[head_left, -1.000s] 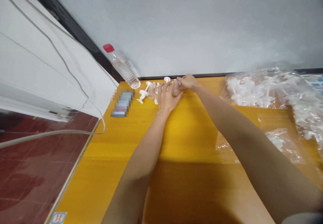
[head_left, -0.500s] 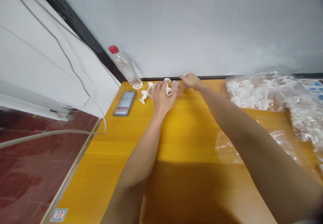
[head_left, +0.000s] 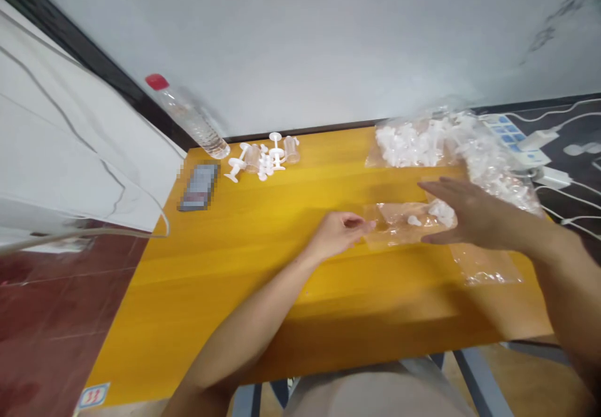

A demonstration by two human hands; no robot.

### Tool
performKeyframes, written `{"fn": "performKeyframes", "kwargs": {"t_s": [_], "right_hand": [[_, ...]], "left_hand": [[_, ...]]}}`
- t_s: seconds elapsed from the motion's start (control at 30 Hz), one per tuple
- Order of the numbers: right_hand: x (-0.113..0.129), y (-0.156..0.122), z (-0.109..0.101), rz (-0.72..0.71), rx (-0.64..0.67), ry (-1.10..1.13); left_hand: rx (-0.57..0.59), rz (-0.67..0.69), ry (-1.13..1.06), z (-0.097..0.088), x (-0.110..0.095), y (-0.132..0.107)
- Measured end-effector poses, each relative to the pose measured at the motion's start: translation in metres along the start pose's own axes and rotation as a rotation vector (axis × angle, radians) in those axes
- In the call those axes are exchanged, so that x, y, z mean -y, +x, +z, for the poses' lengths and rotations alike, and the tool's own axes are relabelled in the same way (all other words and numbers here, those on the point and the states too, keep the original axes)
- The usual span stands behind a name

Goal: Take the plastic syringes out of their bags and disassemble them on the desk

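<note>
My left hand [head_left: 339, 232] rests mid-table with its fingers curled, pinching the edge of a clear plastic bag [head_left: 404, 223] that holds a few small white plastic parts. Just to the right, my right hand [head_left: 469, 211] hovers over that bag, blurred, with its fingers stretched out and nothing in them. At the far edge of the yellow table [head_left: 263, 260] stands a cluster of small white plungers and clear plastic tubes [head_left: 265, 154], well away from both hands.
A water bottle with a red cap [head_left: 188, 116] leans at the back left, a phone [head_left: 200, 186] beside it. Large bags of white parts [head_left: 446, 144] lie at the back right, next to a power strip [head_left: 509, 135] with cables. White cloth [head_left: 70, 154] hangs left.
Both hands have pulled back from the cluster of parts at the far edge to the clear bag at mid-right. The view has swung right and down.
</note>
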State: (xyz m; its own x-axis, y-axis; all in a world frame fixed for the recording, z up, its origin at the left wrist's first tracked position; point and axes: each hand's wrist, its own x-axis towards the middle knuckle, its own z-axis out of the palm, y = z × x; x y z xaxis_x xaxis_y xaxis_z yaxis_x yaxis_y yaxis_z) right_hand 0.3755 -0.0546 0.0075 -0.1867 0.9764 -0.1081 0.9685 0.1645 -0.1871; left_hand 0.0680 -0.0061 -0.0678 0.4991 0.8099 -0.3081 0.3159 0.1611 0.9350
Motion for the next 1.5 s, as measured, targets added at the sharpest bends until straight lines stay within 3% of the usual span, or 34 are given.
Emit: {"fn": "performKeyframes", "kwargs": {"t_s": [0.07, 0.13, 0.27, 0.4, 0.47, 0.6, 0.67, 0.73, 0.83, 0.9, 1.0, 1.2, 1.37, 1.5], "right_hand": [[-0.016, -0.019, 0.028, 0.042, 0.046, -0.058], [-0.025, -0.025, 0.048, 0.076, 0.041, -0.090], [-0.019, -0.017, 0.063, -0.009, -0.072, -0.030], [0.006, -0.009, 0.057, -0.170, -0.105, 0.142], [0.015, -0.011, 0.053, -0.154, -0.128, 0.226], [0.011, -0.022, 0.055, 0.250, -0.331, 0.299], [0.008, -0.023, 0.059, 0.391, -0.318, 0.322], [0.010, -0.019, 0.063, 0.370, -0.211, 0.352], [0.019, -0.006, 0.065, 0.283, -0.066, 0.411], [0.026, 0.003, 0.064, 0.293, -0.057, 0.490], [0.032, 0.010, 0.062, 0.332, -0.174, 0.664], [0.042, 0.008, 0.049, 0.278, -0.362, 0.903], [0.056, 0.004, 0.033, 0.264, -0.412, 1.003], [0.061, 0.006, 0.033, 0.254, -0.423, 0.981]], "left_hand": [[0.039, 0.017, 0.044, 0.015, 0.002, 0.006], [0.035, 0.120, 0.086, 0.026, 0.004, 0.011], [-0.010, 0.300, 0.107, 0.037, 0.008, 0.014], [0.017, 0.296, 0.085, 0.024, 0.017, 0.006], [0.008, 0.235, 0.042, 0.009, 0.024, -0.002], [-0.049, 0.113, 0.002, -0.023, 0.037, -0.023], [-0.052, 0.081, 0.000, -0.034, 0.040, -0.032], [-0.034, 0.074, 0.000, -0.039, 0.039, -0.038], [-0.024, 0.089, -0.017, -0.041, 0.037, -0.039], [-0.041, 0.098, -0.035, -0.041, 0.037, -0.038], [-0.066, 0.109, -0.056, -0.041, 0.041, -0.037], [-0.121, 0.152, -0.057, -0.044, 0.054, -0.039], [-0.159, 0.201, -0.069, -0.041, 0.056, -0.035], [-0.228, 0.283, 0.055, -0.037, 0.052, -0.037]]}}
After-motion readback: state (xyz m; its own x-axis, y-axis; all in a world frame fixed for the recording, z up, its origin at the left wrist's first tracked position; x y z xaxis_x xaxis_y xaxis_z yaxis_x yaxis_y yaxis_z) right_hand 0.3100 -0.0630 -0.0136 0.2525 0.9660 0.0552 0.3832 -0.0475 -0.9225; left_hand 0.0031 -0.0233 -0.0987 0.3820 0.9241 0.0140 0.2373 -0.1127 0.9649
